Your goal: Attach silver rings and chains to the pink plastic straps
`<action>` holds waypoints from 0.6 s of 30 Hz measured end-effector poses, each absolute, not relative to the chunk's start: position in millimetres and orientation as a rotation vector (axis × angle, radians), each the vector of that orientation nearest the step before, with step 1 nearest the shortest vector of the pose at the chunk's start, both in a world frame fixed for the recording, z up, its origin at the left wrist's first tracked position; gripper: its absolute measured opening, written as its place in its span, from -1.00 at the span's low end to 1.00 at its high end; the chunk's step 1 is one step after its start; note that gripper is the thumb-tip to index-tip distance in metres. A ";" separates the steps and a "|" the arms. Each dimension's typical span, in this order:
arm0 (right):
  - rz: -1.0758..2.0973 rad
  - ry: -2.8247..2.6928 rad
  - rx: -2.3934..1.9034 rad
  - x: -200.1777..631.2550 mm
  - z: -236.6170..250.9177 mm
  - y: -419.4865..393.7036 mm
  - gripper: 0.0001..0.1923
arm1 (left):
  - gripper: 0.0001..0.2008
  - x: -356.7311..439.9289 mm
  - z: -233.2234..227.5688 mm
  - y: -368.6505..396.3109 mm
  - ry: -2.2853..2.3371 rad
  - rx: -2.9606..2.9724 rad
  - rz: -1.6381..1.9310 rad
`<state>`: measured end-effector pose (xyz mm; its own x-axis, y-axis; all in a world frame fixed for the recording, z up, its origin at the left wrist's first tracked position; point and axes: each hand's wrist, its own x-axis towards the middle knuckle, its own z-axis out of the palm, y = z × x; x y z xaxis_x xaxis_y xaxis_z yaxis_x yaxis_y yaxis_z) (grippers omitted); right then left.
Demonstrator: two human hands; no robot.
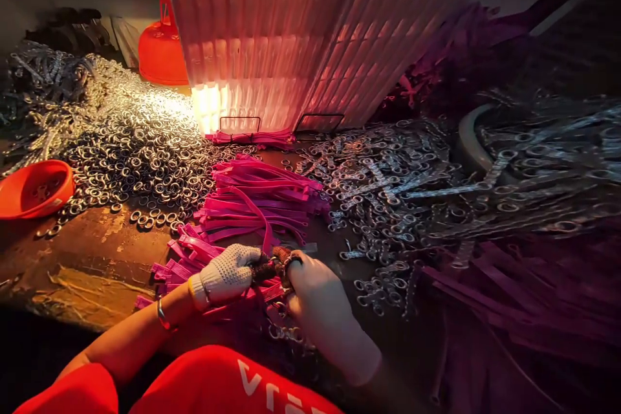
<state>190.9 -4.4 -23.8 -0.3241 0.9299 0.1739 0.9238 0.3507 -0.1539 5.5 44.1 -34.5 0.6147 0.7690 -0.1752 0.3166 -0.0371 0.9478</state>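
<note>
My left hand (228,272), in a white dotted knit glove with dark-covered fingertips, is closed on a magenta strap (261,220) that arches up from between the hands. My right hand (317,284), in a plain pale covering, meets it at the fingertips. Its fingers are curled inward, and what they grip is hidden. Several metal rings (286,331) with short pieces attached hang or lie just below the hands. Bundles of magenta straps (262,191) lie right behind and beside the left hand.
Loose metal rings (160,162) are heaped at left, near an orange bowl (36,191). Behind stand a red lamp (162,52) and a ribbed translucent panel (272,45). Silvery straps with rings (388,181) cover the right side, above dark purple straps (524,284).
</note>
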 end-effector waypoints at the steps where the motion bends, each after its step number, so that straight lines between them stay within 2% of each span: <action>1: 0.132 -2.413 -1.679 193.3 -23.0 -2.6 -0.65 | -0.71 5.6 -35.8 43.4 0.925 1.580 0.485; 4: 0.392 -2.498 -1.799 197.5 -20.9 2.7 -0.63 | -0.70 5.9 -38.2 38.8 0.950 1.570 0.516; 6: 0.434 -2.539 -1.897 196.1 -22.5 3.4 -0.68 | -0.74 5.7 -39.8 35.2 0.963 1.625 0.495; 10: 0.238 -2.676 -1.746 189.8 -31.8 -4.5 -0.85 | -0.89 6.1 -44.3 31.3 0.914 1.645 0.437; 13: 0.108 -2.724 -1.579 190.0 -35.9 -11.3 -0.95 | -0.89 4.8 -40.4 35.4 0.868 1.640 0.384; 18: 0.097 -2.610 -1.522 201.1 -31.8 -20.2 -0.88 | -0.86 -29.9 -2.8 62.3 0.708 1.623 0.090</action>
